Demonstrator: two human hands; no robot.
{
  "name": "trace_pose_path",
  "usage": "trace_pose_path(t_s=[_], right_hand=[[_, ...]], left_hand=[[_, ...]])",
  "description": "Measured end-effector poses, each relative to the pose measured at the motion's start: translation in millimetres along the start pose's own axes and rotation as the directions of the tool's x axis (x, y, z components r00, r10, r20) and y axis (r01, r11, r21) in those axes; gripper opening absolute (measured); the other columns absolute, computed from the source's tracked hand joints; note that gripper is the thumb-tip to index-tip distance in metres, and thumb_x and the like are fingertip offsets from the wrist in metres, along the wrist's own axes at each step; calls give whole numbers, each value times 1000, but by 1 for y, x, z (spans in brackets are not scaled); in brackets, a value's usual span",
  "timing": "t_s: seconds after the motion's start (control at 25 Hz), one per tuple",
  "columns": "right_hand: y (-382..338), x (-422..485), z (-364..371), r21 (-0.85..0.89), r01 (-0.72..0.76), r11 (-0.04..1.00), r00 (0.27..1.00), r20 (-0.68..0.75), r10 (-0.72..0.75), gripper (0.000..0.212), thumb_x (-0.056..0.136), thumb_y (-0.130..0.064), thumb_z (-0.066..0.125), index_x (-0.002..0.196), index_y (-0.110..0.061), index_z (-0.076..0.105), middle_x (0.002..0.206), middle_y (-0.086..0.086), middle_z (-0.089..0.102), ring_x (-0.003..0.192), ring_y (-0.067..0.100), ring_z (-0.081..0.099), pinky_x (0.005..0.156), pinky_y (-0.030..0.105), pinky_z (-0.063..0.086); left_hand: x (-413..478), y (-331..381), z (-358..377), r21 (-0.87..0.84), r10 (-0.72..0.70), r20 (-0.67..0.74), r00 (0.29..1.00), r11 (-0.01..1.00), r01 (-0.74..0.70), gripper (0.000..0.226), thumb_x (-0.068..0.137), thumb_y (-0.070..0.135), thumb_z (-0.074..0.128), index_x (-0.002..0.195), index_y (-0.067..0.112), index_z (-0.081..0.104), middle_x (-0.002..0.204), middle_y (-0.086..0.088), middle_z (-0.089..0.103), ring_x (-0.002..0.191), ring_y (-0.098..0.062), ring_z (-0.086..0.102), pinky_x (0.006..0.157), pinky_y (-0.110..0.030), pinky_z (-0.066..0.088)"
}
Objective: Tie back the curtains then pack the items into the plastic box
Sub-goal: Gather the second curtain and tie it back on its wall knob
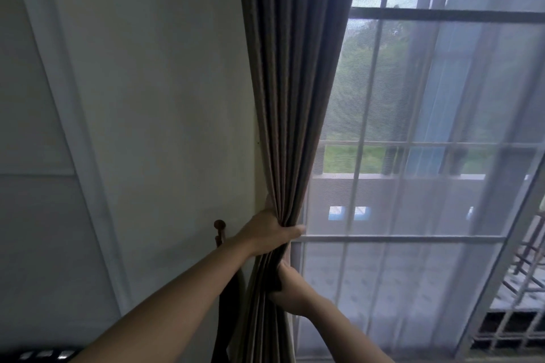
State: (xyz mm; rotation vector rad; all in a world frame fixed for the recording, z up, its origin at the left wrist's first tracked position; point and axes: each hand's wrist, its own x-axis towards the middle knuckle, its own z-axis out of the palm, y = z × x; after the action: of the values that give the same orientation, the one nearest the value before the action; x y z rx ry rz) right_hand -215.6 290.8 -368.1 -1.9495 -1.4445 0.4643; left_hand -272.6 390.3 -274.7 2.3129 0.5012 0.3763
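Step 1 of 2, tying back: left hand (pixel 269 231) gripping bunched curtain (pixel 295 97); right hand (pixel 290 292) clutching folds just below. Next likely needing strap (pixel 231 318) looping round bunch, catching hook (pixel 219 225).

The heavy curtain (pixel 290 103) is grey-brown with many long vertical folds. It hangs wide at the top and is gathered into one narrow bundle where the left hand (pixel 269 231) grips around it. Just under that hand the right hand (pixel 290 290) holds the window-side edge of the same bundle, and below both hands the folds fall loose again. A dark band (pixel 224 333) hangs straight down just left of the bundle, under the left forearm. To the right of both hands a thin white sheer curtain (pixel 413 244) hangs flat.
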Motion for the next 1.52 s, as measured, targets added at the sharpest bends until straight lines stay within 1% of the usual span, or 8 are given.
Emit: trace_pose_path(t_s=[0.2,0.36,0.56,0.8,0.92,1.12,1.36,1.52], right_hand=[[4,1,-9,354,-52,934,999,26,46,76,82,-2,42,147,-31,17,150,-6,27,139,12,25,112,25,26],[-4,14,-35,536,90,839,930,-346,122,53,98,-36,36,145,-32,11,153,-13,15,143,5,13,111,12,17],[-43,44,-69,470,194,861,867,-493,74,109,63,-91,24,150,-26,6,149,-17,20,136,0,23,109,13,21],[-36,46,-75,604,130,786,916,-377,139,68,69,-84,34,118,-37,43,123,-8,52,108,-1,51,86,11,43],[-38,46,-74,622,103,776,928,-340,150,39,78,-70,25,107,-48,40,121,-11,51,106,-8,47,96,19,39],[-39,41,-77,633,117,766,892,-406,200,34,93,-50,24,117,-33,40,111,-14,50,98,-4,50,75,2,40],[-37,38,-75,693,78,717,931,-307,195,46,79,-66,24,106,-40,51,110,-14,59,106,2,55,86,15,43],[-34,37,-74,634,63,770,910,-353,217,52,85,-63,21,110,-32,55,105,-9,62,100,2,58,77,12,46]], left_hand=[[-6,5,1,34,-9,-125,992,999,14,17,86,25,52,79,11,59,78,-4,61,72,-19,59,64,-22,43],[-32,10,-13,-49,2,-89,996,999,-7,33,91,11,44,59,21,41,61,4,47,55,-6,45,46,-7,34],[-45,10,-15,-87,14,34,999,996,-11,19,90,12,43,72,14,48,75,1,51,67,-5,48,56,-6,36],[-56,8,-28,-209,-19,40,999,978,27,38,89,-1,43,60,24,44,66,11,46,53,15,49,52,-1,35],[-56,5,-31,-265,-38,42,998,963,48,35,89,-2,43,61,19,43,66,8,45,62,2,48,52,-4,35],[-50,6,-28,-302,-57,32,998,951,65,34,91,0,40,61,16,44,64,9,46,52,11,48,51,-3,35],[-21,5,-18,-249,-86,-131,988,967,51,30,97,16,37,120,6,54,96,1,58,80,-3,49,61,6,32],[-5,2,-9,-182,-61,-196,979,983,25,39,97,23,40,134,10,41,118,-8,59,92,-12,54,81,-17,42]])
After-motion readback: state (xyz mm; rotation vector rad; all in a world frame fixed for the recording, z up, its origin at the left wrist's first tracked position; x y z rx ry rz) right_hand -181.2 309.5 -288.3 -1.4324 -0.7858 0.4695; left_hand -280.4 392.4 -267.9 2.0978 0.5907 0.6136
